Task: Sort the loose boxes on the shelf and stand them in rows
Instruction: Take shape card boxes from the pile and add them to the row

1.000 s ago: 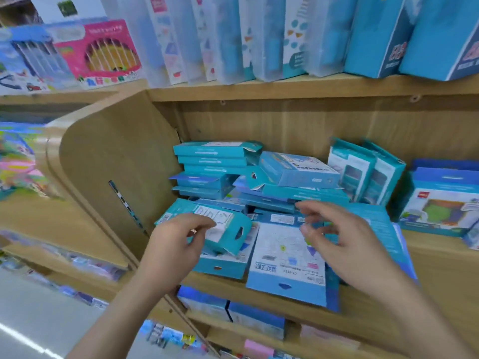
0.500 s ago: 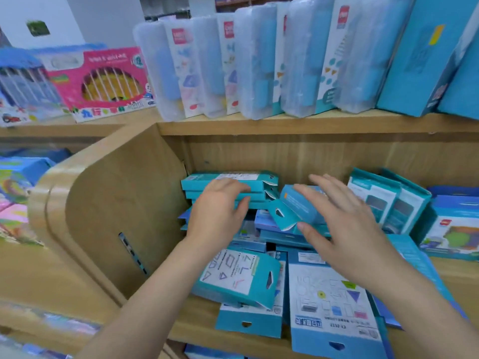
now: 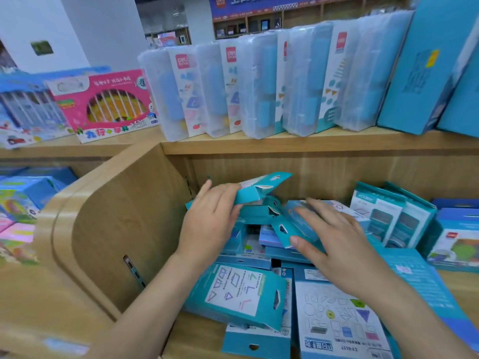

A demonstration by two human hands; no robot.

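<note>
Room is tight on the shelf (image 3: 464, 286): the curved side panel (image 3: 124, 229) stands just left of the pile of loose boxes (image 3: 259, 244), with only a narrow strip between; the upper board (image 3: 311, 145) runs well above the pile; two upright boxes (image 3: 391, 216) lean just right of it; flat boxes (image 3: 337, 314) lie at its near side; the left hand (image 3: 210, 224) is at the pile's top, fingers curled round the near end of the top box (image 3: 261, 189), which tilts up off the pile; the right hand (image 3: 334, 244) lies on the pile's right side, fingers spread over a slanted box (image 3: 293, 226), thumb against its near edge, holding it.
</note>
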